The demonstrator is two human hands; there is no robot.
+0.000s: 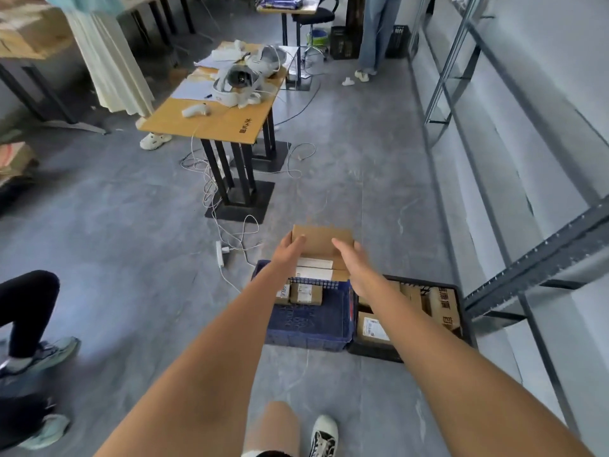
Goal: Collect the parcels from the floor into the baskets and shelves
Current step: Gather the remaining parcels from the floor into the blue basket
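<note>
A brown cardboard parcel with a white label hangs in the air above the far end of the blue basket. My left hand grips its left edge. My right hand lies against its right side with the fingers fairly straight. Small labelled parcels lie inside the blue basket. Right beside it, the black basket holds several larger brown parcels.
Grey metal shelving runs along the right wall. A wooden table with headsets stands ahead, white cables and a power strip trailing on the floor. A person's legs are at left; another person stands far back.
</note>
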